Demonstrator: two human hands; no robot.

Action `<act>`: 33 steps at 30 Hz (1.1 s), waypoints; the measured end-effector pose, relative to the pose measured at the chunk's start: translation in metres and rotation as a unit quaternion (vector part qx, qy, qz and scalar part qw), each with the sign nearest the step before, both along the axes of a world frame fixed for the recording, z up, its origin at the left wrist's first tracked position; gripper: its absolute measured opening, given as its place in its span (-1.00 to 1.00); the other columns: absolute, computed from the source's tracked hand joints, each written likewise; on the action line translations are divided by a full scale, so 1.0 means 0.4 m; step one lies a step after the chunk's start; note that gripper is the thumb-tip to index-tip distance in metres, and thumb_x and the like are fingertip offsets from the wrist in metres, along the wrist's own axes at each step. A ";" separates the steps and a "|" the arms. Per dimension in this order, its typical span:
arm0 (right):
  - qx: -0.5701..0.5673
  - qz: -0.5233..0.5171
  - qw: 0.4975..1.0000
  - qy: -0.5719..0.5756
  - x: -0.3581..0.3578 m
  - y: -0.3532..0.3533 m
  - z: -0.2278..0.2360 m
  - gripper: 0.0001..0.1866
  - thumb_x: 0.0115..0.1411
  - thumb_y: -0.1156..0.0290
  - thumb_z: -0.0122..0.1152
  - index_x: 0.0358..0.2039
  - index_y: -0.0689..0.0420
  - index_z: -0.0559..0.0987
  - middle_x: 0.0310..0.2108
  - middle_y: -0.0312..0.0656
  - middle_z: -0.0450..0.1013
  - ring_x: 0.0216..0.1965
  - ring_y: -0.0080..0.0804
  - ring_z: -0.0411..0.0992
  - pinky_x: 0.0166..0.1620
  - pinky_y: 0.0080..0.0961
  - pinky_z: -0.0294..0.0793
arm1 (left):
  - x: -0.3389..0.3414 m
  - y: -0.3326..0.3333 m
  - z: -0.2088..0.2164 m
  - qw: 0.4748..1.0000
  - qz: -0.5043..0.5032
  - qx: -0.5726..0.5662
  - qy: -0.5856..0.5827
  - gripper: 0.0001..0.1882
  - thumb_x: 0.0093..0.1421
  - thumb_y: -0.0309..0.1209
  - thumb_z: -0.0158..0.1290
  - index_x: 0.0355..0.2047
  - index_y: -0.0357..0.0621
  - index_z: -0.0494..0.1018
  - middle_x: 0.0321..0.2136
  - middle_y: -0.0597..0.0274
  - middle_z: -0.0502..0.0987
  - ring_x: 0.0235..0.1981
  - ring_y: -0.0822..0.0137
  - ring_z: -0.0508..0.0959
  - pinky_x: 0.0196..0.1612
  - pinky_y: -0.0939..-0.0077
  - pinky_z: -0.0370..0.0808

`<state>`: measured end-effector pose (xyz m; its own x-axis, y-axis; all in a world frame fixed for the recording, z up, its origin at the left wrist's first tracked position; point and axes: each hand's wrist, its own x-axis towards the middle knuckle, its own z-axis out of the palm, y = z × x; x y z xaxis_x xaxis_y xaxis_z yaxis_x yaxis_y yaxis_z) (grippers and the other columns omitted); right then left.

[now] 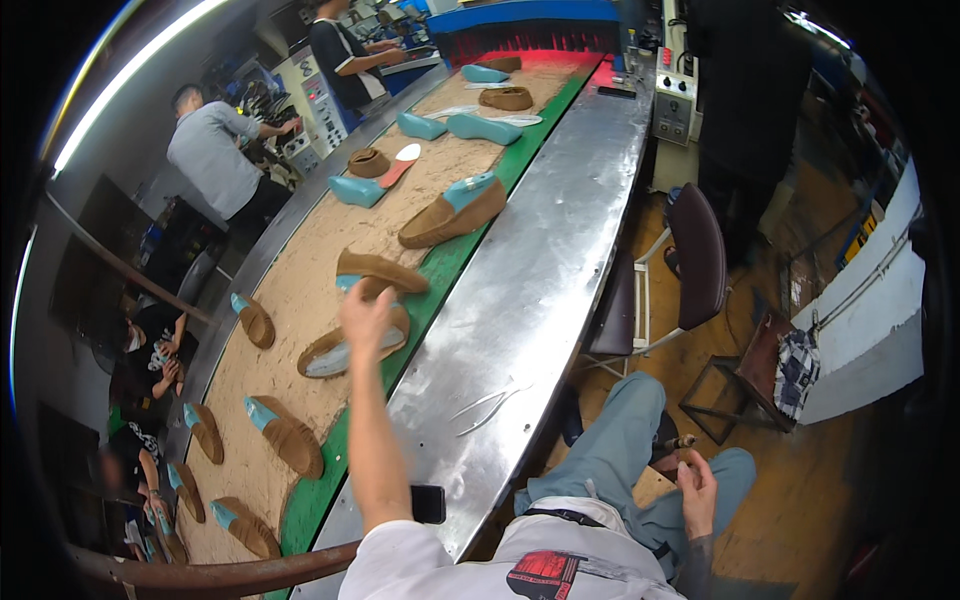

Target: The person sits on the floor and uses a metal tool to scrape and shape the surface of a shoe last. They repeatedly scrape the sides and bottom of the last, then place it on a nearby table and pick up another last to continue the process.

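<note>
My left hand [366,318] reaches out over the conveyor belt, its fingers closed on the near side of a brown suede moccasin [385,269] with some blue showing at its end. Directly below the hand lies another brown moccasin [322,360], its opening up and a grey lining showing; my wrist hides part of it. Over my lap is my right hand [697,492], fingers loosely bent and apart, with nothing visible in them. Close to its fingertips a brass-tipped rod [683,441] stands out between my knees, beside a pale block [654,486].
Several brown moccasins with blue lasts [284,436] lie along the tan belt [300,290]. Farther up are loose blue lasts [484,127]. A metal ledge [520,300] holds white tongs-like strips [492,405] and a phone [428,504]. A chair [697,258] stands right; co-workers [215,150] work across the belt.
</note>
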<state>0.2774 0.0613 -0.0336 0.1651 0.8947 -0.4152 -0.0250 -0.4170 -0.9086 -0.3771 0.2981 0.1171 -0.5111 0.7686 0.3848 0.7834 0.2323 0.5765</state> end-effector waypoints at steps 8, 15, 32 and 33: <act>-0.023 -0.071 0.995 0.066 -0.003 -0.047 -0.042 -0.50 0.54 0.27 0.33 0.37 0.25 0.54 0.24 -0.17 0.58 0.11 -0.51 0.58 0.05 -0.56 0.57 | -0.232 -0.151 0.084 0.888 -0.004 -0.404 0.221 0.00 -0.25 -0.14 0.68 0.25 -0.25 0.62 -0.04 -0.14 0.78 -0.01 -0.04 0.77 0.07 0.12 0.67; 0.070 0.031 0.989 0.129 -0.120 0.111 0.051 -0.54 0.56 0.32 0.28 0.36 0.24 0.53 0.24 -0.13 0.60 0.15 -0.39 0.61 0.15 -0.43 0.63 | 0.067 -0.194 0.135 0.949 0.061 -0.295 -0.090 -0.41 -0.06 -0.17 0.56 -0.28 -0.57 0.71 -0.43 -0.20 0.75 -0.47 0.08 0.75 -0.35 0.15 0.64; 0.328 0.017 0.932 -0.151 -0.032 0.033 0.210 0.29 0.17 0.18 0.70 0.67 0.26 -0.01 0.58 0.14 0.13 0.61 0.02 0.09 0.61 -0.10 0.07 | 1.067 -0.333 -0.163 0.692 -0.618 -0.285 -0.241 -0.04 0.03 -0.42 0.56 0.44 -0.28 0.39 0.23 -0.11 0.65 0.23 0.01 0.67 0.28 0.20 0.59; 0.327 0.005 0.930 -0.167 -0.036 -0.005 0.197 0.30 0.15 0.18 0.71 0.67 0.26 0.00 0.58 0.15 0.11 0.62 0.05 0.07 0.61 -0.09 0.07 | 1.084 -0.339 -0.161 0.671 -0.652 -0.267 -0.234 0.03 0.02 -0.44 0.55 0.49 -0.26 0.32 0.29 -0.16 0.60 0.31 -0.04 0.62 0.34 0.17 0.56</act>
